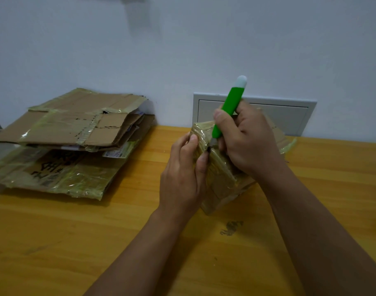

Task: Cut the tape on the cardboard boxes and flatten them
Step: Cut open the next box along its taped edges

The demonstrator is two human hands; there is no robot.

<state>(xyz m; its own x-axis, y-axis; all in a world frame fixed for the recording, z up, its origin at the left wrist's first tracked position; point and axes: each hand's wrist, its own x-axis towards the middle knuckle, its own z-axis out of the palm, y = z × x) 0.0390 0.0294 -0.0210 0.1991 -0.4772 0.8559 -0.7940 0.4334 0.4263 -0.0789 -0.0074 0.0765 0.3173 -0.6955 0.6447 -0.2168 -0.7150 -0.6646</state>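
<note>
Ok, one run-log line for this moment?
phase: cutting tape | right hand: grips green-handled cutter | left hand: holds tape-wrapped cardboard box | flattened cardboard pile: table left

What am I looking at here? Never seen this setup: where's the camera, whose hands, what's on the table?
There is no robot. One camera worn on a person's head looks down at their bare hands. The right hand holds a green cutter, blade down at the taped small cardboard box. The left hand steadies that box with a curled grip. Everything sits on a wooden table. At the left lies a pile of flattened boxes, cardboard still covered in tape. Behind, a white wall has a grey panel.
</note>
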